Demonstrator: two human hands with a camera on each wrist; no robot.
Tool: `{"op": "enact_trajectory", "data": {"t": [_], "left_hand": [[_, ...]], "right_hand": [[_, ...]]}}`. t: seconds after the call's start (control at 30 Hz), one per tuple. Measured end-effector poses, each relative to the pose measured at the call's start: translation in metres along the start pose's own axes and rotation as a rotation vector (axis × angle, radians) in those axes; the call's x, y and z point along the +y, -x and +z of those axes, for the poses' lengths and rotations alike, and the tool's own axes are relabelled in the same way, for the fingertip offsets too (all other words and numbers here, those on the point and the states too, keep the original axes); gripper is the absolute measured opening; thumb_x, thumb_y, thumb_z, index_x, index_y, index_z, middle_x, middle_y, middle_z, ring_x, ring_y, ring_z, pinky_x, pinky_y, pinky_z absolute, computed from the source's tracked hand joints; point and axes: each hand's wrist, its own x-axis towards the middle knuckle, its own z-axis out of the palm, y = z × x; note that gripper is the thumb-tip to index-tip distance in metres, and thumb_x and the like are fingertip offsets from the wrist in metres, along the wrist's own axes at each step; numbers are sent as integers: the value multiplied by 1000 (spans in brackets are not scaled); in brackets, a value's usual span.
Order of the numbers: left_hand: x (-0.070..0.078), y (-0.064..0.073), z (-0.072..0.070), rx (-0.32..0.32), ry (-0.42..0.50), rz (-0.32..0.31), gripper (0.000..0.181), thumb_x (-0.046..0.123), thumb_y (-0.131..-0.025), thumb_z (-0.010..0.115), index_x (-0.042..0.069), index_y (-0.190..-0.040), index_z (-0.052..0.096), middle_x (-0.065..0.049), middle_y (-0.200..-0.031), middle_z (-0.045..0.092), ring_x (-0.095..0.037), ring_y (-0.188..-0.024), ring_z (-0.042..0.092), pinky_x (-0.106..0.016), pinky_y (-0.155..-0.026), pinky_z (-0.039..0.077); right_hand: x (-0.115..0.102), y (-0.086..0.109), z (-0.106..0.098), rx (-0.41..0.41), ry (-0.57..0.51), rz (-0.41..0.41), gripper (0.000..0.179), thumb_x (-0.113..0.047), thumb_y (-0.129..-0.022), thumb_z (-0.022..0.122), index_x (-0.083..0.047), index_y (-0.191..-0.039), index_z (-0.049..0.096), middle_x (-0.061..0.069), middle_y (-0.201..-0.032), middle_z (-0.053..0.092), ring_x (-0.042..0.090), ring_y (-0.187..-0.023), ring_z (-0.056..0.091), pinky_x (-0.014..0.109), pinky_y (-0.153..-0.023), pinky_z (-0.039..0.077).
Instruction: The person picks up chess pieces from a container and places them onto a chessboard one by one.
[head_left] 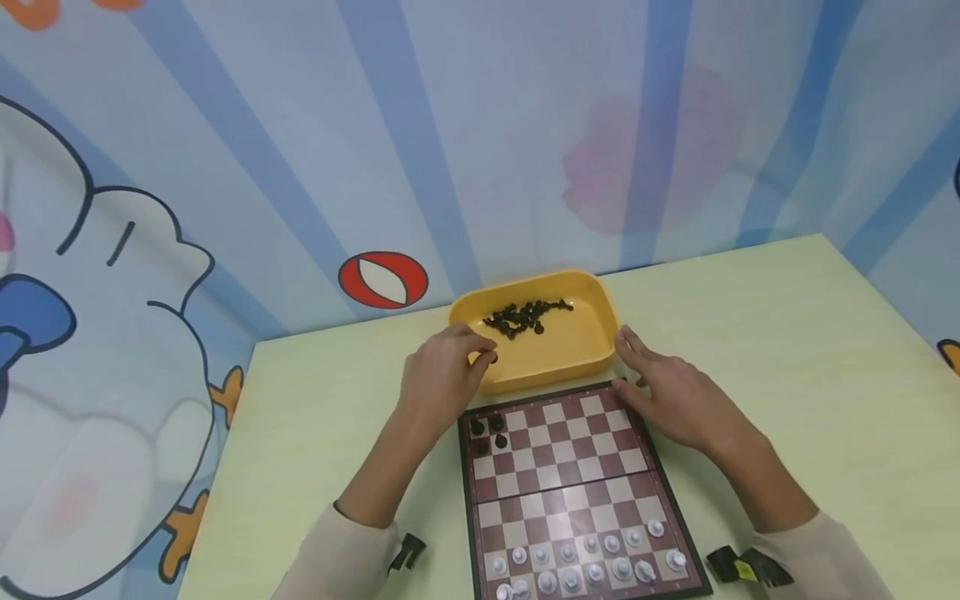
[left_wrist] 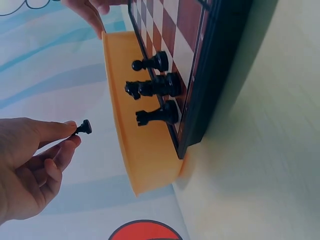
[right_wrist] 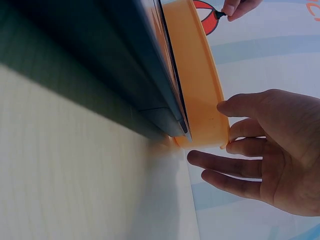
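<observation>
We log one black pawn-like piece (left_wrist: 86, 126) pinched in the left hand (head_left: 442, 368), above one yellow tray (head_left: 562, 346). Right hand (head_left: 671, 396) spread at tray's right end. One chessboard (head_left: 566, 477): four black men (head_left: 501, 442), sixteen white men (head_left: 595, 573). Tray heap (head_left: 517, 317) uncountable.

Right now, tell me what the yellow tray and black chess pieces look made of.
Yellow tray: probably plastic, smooth, satin, judging by its thin rim and even colour. Black chess pieces: likely plastic, slightly glossy, with small highlights; painted wood remains possible.
</observation>
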Motion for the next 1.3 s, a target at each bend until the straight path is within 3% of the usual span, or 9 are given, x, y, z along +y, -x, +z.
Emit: {"op": "enact_trajectory", "data": {"t": [0.6,1.3], "left_hand": [[13,35,8,9,80,30,16,21,-95,82,16,-111,84,3,-101,79,-10,-80,69,-21,-65,56],[18,59,26,-101,138,-22,11,17,-96,81,20,-106,82,7,-97,77,-5,-78,64,-19,-71,57]], "right_hand": [[1,2,2,-7,-12,11,70,-29,-108,61,-3,-165,30,17,-173,25,46,-149,45,63,-113,46],[0,2,0,-5,-3,5,69,-30,-109,60,-4,-165,30,17,-173,26,46,-148,47,63,-113,47]]}}
